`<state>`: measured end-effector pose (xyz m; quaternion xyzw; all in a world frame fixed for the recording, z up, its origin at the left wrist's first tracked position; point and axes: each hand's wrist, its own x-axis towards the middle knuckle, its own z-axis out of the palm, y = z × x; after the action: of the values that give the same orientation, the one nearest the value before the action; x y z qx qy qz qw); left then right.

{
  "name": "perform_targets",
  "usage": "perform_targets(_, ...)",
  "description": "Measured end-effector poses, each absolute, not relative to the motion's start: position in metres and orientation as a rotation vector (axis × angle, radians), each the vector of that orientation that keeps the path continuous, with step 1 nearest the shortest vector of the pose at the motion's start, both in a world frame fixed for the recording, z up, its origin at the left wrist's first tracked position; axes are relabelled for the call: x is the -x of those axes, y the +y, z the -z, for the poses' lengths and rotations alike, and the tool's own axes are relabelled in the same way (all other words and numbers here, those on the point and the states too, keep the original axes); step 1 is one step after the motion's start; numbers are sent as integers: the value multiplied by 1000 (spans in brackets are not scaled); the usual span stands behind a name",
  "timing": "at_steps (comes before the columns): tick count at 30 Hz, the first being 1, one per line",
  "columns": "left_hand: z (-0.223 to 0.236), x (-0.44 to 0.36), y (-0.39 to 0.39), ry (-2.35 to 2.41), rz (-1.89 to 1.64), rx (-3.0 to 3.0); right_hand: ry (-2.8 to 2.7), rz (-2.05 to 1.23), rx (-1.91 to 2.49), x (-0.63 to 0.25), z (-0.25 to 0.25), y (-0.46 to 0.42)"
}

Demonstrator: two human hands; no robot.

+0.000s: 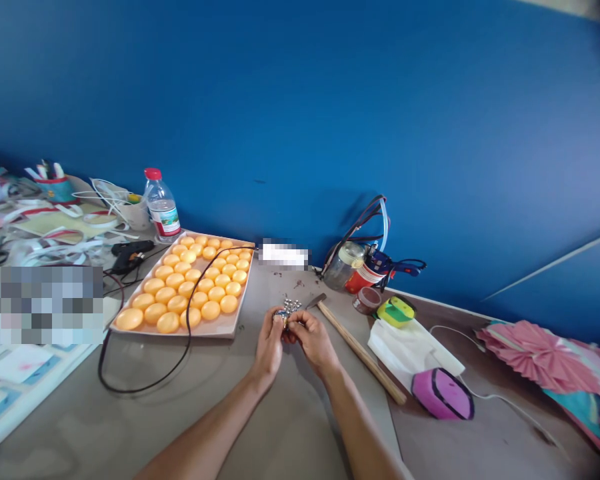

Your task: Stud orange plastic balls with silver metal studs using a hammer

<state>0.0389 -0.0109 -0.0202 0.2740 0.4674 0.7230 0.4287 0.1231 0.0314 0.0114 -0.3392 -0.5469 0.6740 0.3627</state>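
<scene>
My left hand (271, 337) and my right hand (312, 337) meet over the grey table (180, 427). Between their fingertips is a small shiny metallic object (282, 319), too small and too covered to name. Both hands have their fingers closed around it, the left from its side and the right pinching at its edge. Just beyond the fingertips lies a small pile of shiny metal pieces (293, 305). A hammer (363, 353) with a wooden handle rests to the right of my right hand, its head close to the pile.
Left stands a shallow box (215, 328) of orange balls (166, 295), crossed by a black cable (145, 390). Behind are a water bottle (163, 207) and a glue gun (130, 255). A jar (347, 263), white cloth (405, 353), yellow-green item (397, 311) and purple item (443, 395) lie right.
</scene>
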Motion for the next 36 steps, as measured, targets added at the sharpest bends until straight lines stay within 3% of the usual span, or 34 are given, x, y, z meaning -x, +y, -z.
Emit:
perform_targets(15, 14, -38, -13, 1170, -1774, -645, -1459, -1620, 919, -123, 1, 36)
perform_targets(17, 15, -36, -11, 1170, -1774, -573, -1531, -1448, 983, -131, 1, 44)
perform_targets(21, 22, -34, -5, 1175, -1808, -433, -1761, -672, 1266, -158, 5, 64)
perform_targets(25, 26, -34, -3, 1175, -1843, -431, -2034, -161, 1654, -179, 11, 76)
perform_targets(29, 23, -35, -4, 1181, -1848, -419, -2187, -45, 1857, -185, 13, 78)
perform_targets(36, 23, -34, -5, 1186, -1850, -429, -2229, 33, 1780, -188, 18, 82)
